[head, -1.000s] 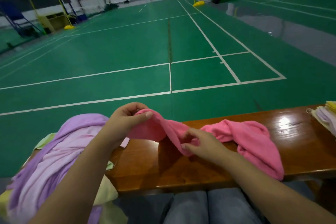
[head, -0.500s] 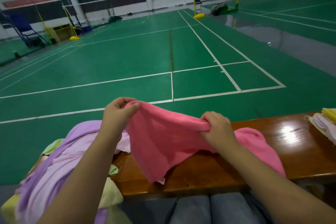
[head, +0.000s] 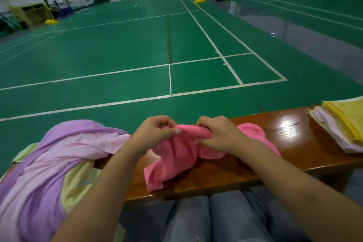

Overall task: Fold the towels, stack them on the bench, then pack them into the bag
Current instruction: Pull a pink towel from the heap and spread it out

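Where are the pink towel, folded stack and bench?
pink towel [head: 174,161], head view, hanging middle panel.
folded towel stack [head: 345,124], head view, yellow top towel.
wooden bench [head: 294,135], head view, bare glossy top.

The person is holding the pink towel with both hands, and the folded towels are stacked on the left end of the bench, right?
Not quite. Both hands, left hand and right hand, do grip the pink towel, but the head view shows the folded towels stacked on the right end of the bench. The left end holds a loose pile of unfolded towels.
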### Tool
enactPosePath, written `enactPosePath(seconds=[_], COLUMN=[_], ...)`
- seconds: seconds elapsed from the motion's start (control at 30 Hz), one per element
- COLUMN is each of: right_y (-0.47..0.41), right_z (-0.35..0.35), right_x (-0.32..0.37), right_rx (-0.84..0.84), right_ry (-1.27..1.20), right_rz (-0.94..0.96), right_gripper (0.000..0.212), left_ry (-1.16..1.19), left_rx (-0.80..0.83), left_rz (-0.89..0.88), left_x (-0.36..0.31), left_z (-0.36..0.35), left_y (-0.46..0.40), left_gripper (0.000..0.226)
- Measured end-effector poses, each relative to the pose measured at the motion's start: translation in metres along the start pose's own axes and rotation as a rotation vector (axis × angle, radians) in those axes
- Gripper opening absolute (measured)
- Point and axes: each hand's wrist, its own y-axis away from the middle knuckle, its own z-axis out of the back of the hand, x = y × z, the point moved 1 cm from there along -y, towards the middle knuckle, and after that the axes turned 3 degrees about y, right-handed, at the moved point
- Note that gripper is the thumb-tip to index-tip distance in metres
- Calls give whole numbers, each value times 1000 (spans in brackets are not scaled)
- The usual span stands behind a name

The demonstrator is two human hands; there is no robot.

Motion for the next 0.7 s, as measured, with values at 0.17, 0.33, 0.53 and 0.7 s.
enactPosePath(seconds=[0.17, 0.33, 0.53, 0.7], right_y=[4, 5, 20, 48], right_z=[22, 37, -6, -51], right_x=[-32, -59, -59, -52], right_rx=[-126, -102, 334, 499], right_ry=[20, -34, 124, 132], right_rz=[-50, -254, -325, -353], right_gripper=[49, 8, 27, 32], left_ry=[268, 207, -146, -327], left_rx=[-379, -646, -494, -250], left_rz=[46, 159, 285, 277], left_x=[13, 24, 45, 56], left_z=[57, 97, 76, 20], left_y=[-3, -3, -7, -4], left_gripper=[19, 19, 10, 20])
